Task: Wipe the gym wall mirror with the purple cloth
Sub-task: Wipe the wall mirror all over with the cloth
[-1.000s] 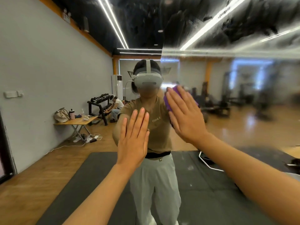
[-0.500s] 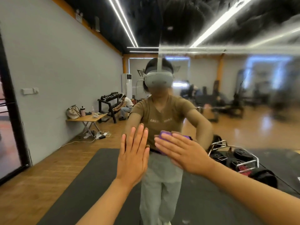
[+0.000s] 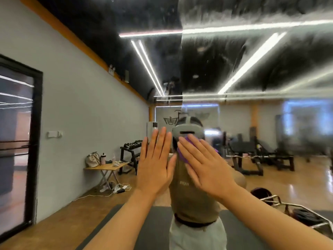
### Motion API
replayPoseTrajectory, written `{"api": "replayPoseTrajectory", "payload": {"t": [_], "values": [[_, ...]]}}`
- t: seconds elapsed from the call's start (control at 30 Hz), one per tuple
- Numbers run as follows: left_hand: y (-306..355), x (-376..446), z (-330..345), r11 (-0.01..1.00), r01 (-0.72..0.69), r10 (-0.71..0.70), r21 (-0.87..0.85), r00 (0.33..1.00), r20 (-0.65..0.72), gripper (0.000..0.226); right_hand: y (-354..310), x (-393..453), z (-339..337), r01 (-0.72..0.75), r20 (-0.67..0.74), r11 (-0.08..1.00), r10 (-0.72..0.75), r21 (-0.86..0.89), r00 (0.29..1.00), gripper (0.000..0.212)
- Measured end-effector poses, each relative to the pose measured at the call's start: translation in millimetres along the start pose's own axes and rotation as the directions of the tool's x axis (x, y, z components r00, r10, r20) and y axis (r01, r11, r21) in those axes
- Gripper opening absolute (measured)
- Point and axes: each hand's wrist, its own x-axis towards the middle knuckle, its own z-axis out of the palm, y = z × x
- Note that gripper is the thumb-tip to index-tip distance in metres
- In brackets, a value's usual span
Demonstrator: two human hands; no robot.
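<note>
Far to the left of both hands stands one dark-framed door [image 3: 18, 141], and nearer, still left of the left hand [image 3: 155, 165], one folding table [image 3: 106, 166] carrying one bag [image 3: 92, 160] and one bottle [image 3: 102, 158]; one dumbbell rack [image 3: 130, 150] sits just beyond it. All of this is a reflection in the mirror [image 3: 252, 69], which fills the view and shows one vertical seam above the hands.

Two hands are raised, one cloth between them and the glass. The left hand is flat against the mirror, fingers straight, close together and pointing up, holding nothing. Just to its right, almost touching it at the thumb, the right hand [image 3: 203, 165] lies flat as well, fingers straight and spread, slanting up and to the left. Under its fingers it presses the purple cloth [image 3: 182, 156] onto the glass; only strips of purple show between and beside the fingers, so the cloth's full outline cannot be made out, though the visible part runs along the slant of the fingers.

Right of the right hand, the reflection shows blurred weight benches [image 3: 259, 156], too smeared to count.
</note>
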Motion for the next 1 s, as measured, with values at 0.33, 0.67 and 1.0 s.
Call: {"api": "replayPoseTrajectory", "payload": {"t": [0.33, 0.67, 1.0], "values": [[-4, -3, 13, 1.0, -0.014, 0.013, -0.006, 0.99, -0.142, 0.059, -7, -28, 11, 0.046, 0.016, 0.997, -0.045, -0.064, 0.999, 0.055], [-9, -11, 18, 0.985, -0.159, 0.145, -0.061, 0.97, -0.194, 0.054, -28, -49, 10, -0.055, 0.017, 0.998, 0.055, -0.019, 0.998, 0.056], [-1, -10, 21, 0.985, -0.171, 0.162, -0.014, 0.954, -0.253, 0.056, -5, -65, -6, 0.159, 0.076, 0.981, -0.151, -0.11, 0.986, 0.048]]}}
